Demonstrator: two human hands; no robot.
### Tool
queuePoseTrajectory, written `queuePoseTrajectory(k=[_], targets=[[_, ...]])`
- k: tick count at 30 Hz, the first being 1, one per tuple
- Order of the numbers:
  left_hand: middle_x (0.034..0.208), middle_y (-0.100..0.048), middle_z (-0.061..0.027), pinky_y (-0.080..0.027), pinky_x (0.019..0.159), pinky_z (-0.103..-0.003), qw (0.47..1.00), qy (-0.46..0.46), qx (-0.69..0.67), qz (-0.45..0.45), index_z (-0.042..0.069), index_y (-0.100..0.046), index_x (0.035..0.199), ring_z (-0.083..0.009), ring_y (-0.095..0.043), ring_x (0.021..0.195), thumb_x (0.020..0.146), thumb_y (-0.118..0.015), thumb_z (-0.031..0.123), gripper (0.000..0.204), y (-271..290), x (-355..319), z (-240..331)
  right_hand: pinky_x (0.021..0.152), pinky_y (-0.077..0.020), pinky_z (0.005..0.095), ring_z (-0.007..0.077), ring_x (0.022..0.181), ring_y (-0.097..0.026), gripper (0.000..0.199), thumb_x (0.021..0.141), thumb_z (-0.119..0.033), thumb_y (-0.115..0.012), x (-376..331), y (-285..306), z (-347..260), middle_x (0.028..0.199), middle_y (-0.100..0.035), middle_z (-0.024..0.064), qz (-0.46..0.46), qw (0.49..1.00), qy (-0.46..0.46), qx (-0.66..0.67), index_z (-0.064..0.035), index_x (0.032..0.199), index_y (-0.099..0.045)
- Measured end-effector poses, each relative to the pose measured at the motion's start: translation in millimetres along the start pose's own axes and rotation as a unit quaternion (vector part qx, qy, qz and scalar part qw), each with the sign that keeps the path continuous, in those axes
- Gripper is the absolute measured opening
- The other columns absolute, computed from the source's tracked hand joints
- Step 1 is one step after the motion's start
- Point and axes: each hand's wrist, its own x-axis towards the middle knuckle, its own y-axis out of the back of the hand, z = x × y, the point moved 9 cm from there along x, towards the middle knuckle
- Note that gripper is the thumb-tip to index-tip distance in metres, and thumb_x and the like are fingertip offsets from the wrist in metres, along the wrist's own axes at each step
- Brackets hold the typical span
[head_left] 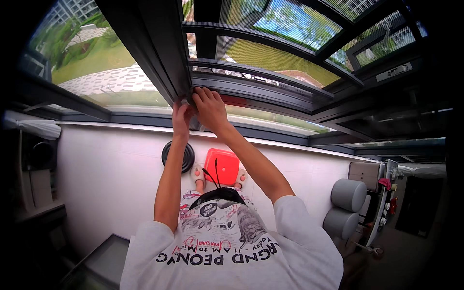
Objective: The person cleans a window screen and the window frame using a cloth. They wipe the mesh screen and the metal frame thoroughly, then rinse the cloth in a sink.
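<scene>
Both arms reach up to the lower corner of a dark window frame (169, 58), where an upright post meets a horizontal rail (261, 94). My left hand (181, 121) has its fingers bent together at the foot of the post, around a small pale piece too small to name. Close beside it, my right hand (211, 110) presses its curled fingers against the same corner; what lies under them is hidden. Just above the right hand, a metal hinge strip (237, 74) runs along the rail of the outward-opened sash.
Below my hands, a red plastic stool (222, 166) stands between my feet. A black round object (178, 156) lies beside it on the pale floor (111, 169). Grey cylindrical stools (348, 195) and a cluttered table (379, 208) are at the right, a dark-framed table (104, 263) at lower left.
</scene>
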Motion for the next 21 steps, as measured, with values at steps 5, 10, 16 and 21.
queuePoseTrajectory(k=[5,10,16,21], targets=[[0.095,-0.068,-0.0063,-0.050,0.075,-0.029,0.943,-0.010,0.326,-0.073,-0.003,-0.066,0.113,-0.0116,-0.063,0.085,0.092,-0.069,0.019,0.030,-26.6,6.2,-9.1,0.115,-0.0337,0.0468,0.0324,0.135,-0.047,0.060,0.081,-0.016,-0.063,-36.0,21.7,11.0,0.144,-0.050,0.0150,-0.004,0.997,-0.038,-0.069,-0.0002,0.139,-0.053],[0.086,-0.066,-0.0111,-0.051,0.074,-0.034,0.875,-0.235,0.418,0.066,0.002,-0.068,0.106,-0.0244,-0.064,0.079,0.086,-0.073,0.018,0.026,-50.8,-24.9,48.7,0.121,-0.0260,0.0467,0.0305,0.147,-0.034,0.069,0.082,-0.009,-0.055,-39.0,31.6,23.1,0.159,-0.037,0.0132,-0.066,0.991,-0.002,-0.120,0.0004,0.149,-0.040],[0.074,-0.065,-0.0107,-0.053,0.067,-0.036,0.799,-0.190,0.547,0.164,0.007,-0.067,0.104,-0.0276,-0.065,0.066,0.083,-0.075,0.012,0.023,-52.7,-53.6,92.1,0.121,-0.0256,0.0479,0.0365,0.147,-0.032,0.072,0.079,-0.006,-0.057,-27.8,46.3,6.4,0.157,-0.036,0.0217,-0.027,0.995,-0.042,-0.087,0.0068,0.148,-0.038],[0.086,-0.068,-0.0151,-0.054,0.068,-0.036,0.776,-0.438,0.431,0.142,0.004,-0.066,0.109,-0.0283,-0.066,0.071,0.090,-0.067,0.002,0.019,-76.8,-57.7,108.0,0.121,-0.0256,0.0492,0.0407,0.146,-0.032,0.072,0.080,-0.005,-0.056,-5.0,70.2,-9.3,0.157,-0.033,0.0268,0.057,0.996,-0.059,-0.032,0.0108,0.147,-0.036]])
